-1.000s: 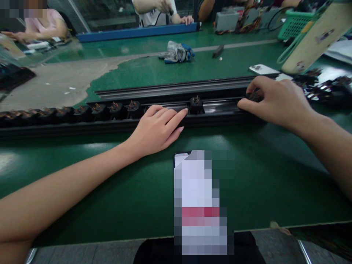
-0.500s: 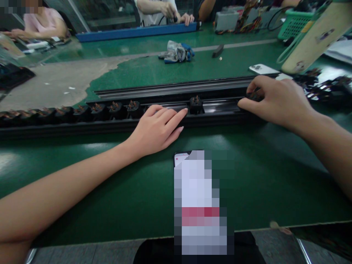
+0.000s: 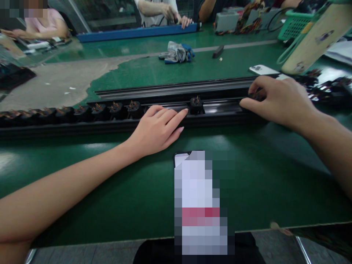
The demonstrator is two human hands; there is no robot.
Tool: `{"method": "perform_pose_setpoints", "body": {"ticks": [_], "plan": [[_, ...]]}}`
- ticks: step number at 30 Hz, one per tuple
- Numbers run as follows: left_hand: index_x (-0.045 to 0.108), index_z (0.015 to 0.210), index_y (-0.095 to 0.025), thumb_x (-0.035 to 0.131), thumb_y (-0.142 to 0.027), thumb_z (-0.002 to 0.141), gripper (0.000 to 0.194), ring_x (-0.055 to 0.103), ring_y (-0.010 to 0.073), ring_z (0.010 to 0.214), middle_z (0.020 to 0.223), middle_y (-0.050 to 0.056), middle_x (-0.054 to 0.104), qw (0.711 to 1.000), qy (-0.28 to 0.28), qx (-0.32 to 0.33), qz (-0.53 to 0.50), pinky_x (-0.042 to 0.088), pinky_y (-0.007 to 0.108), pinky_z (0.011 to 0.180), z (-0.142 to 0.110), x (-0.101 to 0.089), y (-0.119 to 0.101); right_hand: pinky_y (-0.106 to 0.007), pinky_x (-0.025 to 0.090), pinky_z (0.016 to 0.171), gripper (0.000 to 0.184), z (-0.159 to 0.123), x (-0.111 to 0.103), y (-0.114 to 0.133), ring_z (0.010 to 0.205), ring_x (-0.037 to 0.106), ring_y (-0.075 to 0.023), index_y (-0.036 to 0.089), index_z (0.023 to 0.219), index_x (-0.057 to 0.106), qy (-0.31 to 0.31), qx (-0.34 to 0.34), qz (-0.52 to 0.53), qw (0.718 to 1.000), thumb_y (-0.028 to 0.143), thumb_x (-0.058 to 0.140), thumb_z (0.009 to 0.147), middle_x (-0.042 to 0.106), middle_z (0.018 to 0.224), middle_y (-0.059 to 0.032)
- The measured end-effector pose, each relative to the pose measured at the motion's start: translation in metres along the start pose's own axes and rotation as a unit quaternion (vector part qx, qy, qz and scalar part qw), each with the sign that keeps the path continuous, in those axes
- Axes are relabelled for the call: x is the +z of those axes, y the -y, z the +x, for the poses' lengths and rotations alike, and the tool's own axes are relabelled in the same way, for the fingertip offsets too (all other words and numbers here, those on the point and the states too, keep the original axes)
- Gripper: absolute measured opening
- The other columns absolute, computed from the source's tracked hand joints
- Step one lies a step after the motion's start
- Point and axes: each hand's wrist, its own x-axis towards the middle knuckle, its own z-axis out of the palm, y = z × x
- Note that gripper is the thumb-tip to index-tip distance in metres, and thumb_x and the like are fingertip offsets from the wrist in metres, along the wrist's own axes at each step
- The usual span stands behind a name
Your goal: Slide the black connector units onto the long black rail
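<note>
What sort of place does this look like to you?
Probably an assembly workshop: pronged black parts sit in a long black rail on a green bench, and across it a co-worker's hand rests on a blue bar.

- Left forearm (image 3: 82, 187), bare, stretches diagonally from the lower left, with a bent elbow (image 3: 19, 240) in the corner.
- Left hand (image 3: 158, 128), back upward, near the centre; fingers (image 3: 172, 119) loosely extended rightward, thumb (image 3: 173, 136) below.
- Right forearm (image 3: 327, 135), also bare, reaches in from the right edge.
- Right hand (image 3: 255, 97) points left, thumb (image 3: 251, 105) and index finger (image 3: 257, 81) curved in a pinching C.
- Legs (image 3: 150, 253) in dark clothing, at the bottom.
</note>
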Motion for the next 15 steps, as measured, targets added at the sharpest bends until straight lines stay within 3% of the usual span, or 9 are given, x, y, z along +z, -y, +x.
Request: {"method": "perform_pose_setpoints", "body": {"ticks": [15], "plan": [[0.058, 0.151, -0.009, 0.042, -0.033, 0.110, 0.050, 0.070, 0.0297, 0.109, 0.121, 0.016, 0.075, 1.000, -0.002, 0.006, 0.013, 0.049, 0.049, 0.102, 0.0001, -0.0007, -0.0002, -0.041, 0.040, 0.071, 0.057, 0.0004, -0.0021, 0.0002, 0.085, 0.064, -0.0348, 0.023, 0.109, 0.068, 0.010, 0.011, -0.027, 1.000, 0.063, 0.039, 0.080, 0.071, 0.090, -0.0144]]}}
